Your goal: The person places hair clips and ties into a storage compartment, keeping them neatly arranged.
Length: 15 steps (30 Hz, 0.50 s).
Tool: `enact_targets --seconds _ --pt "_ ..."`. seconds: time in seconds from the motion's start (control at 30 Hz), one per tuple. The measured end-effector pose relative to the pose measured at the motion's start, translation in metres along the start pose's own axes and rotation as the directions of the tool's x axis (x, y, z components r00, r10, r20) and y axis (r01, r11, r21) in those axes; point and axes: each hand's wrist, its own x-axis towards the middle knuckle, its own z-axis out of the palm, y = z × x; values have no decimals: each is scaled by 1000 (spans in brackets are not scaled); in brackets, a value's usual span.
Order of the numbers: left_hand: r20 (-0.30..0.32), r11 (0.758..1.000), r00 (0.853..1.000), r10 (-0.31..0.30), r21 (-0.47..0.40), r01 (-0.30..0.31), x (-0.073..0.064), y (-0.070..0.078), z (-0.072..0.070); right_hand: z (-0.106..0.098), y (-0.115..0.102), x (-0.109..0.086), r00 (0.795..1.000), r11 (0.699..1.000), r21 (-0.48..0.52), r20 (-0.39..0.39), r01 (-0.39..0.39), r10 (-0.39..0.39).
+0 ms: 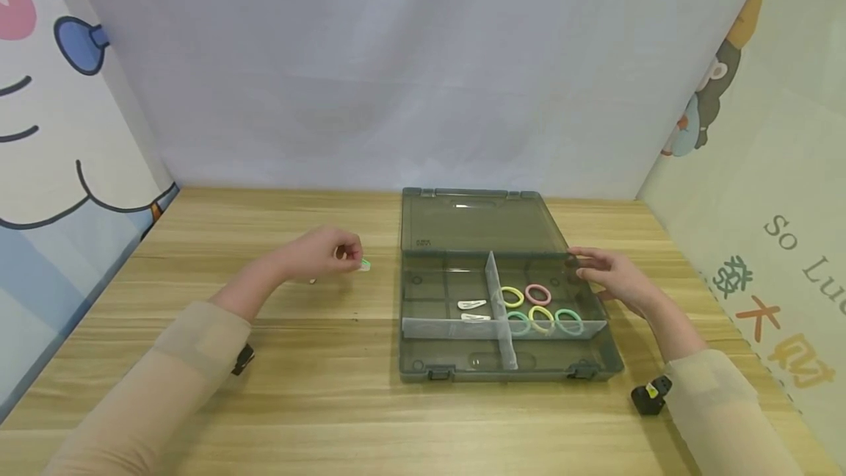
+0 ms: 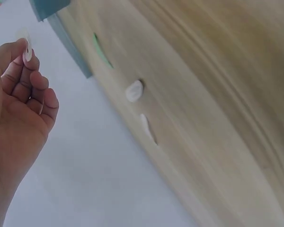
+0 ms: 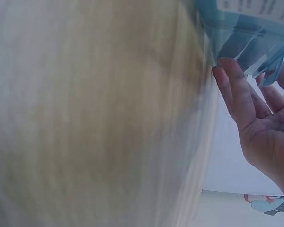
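Note:
Thumb and fingertips of my left hand (image 1: 324,252) pinch a small white hair clip (image 2: 28,50), held up left of the box. In the left wrist view, a green clip (image 2: 102,50) and two white clips, one nearer (image 2: 135,91) and one thinner (image 2: 148,128), lie on the table. My right hand (image 1: 616,279) rests its fairly straight fingers on the right side of the grey see-through organizer box (image 1: 502,375), near the hinge. Two white snap clips (image 1: 472,305) lie in its back left compartment. Several hair ties, including a pink one (image 1: 538,295), lie in the back right one.
The box lid (image 1: 472,219) lies folded back toward the white backdrop (image 1: 370,94). Upright dividers (image 1: 443,328) split the box. The wooden table (image 1: 317,417) reaches printed cloths at left and right. A black camera (image 1: 651,397) sits on the right wrist.

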Motion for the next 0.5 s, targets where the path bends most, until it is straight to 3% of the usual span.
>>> enact_targets --seconds 0.13,0.5 --pt "-9 999 999 38 25 -37 6 11 -3 1 -2 0 1000 1000 -1 4 -3 3" --pt "29 997 997 67 22 -67 25 49 -11 0 -1 1 1000 1000 -10 3 -8 8"
